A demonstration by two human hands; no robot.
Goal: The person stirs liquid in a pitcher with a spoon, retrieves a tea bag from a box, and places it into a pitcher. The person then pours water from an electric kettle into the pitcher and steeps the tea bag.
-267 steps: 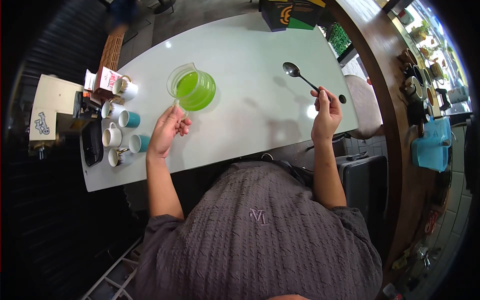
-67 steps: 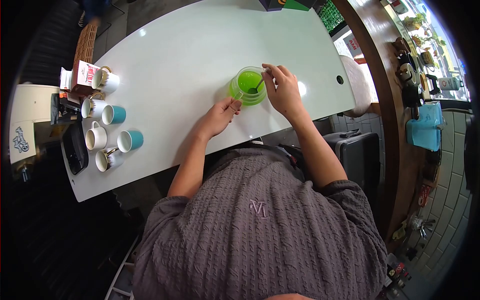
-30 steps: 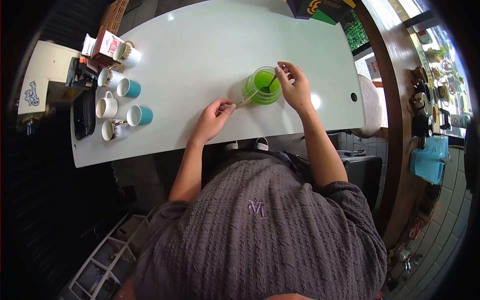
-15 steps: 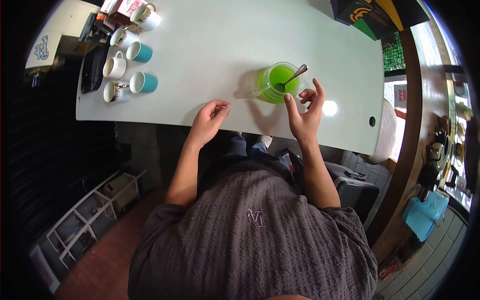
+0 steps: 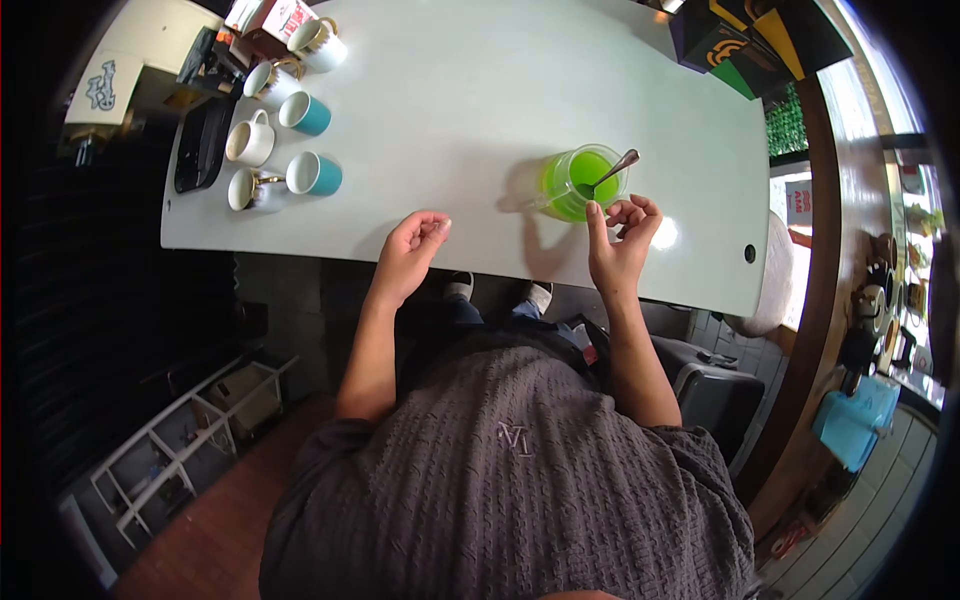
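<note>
On the white table (image 5: pixel 430 110) stands a clear jug (image 5: pixel 560 205) of bright green liquid (image 5: pixel 590 170), its handle to the left. A metal spoon (image 5: pixel 617 173) leans in it, handle up over the right rim. My right hand (image 5: pixel 622 245) is just in front of the jug, thumb raised and apart from the half-bent fingers, with nothing in it. The thumb tip overlaps the jug's near side; whether it touches I cannot tell. Farther left, by the table's near edge, my left hand (image 5: pixel 408 255) has its fingers curled in and thumb against them, with nothing visible inside.
Several mugs and cups, including a teal cup (image 5: pixel 318 175) and a white mug (image 5: pixel 250 143), stand at the table's left end beside a black tray (image 5: pixel 200 150). Dark boxes (image 5: pixel 740 45) sit at the far right corner. A grey case (image 5: pixel 715 400) stands below the table.
The camera view has shifted, so the tabletop things appear farther right. My right index finger, stretched up before, is now more bent. The spoon remains in the jug.
</note>
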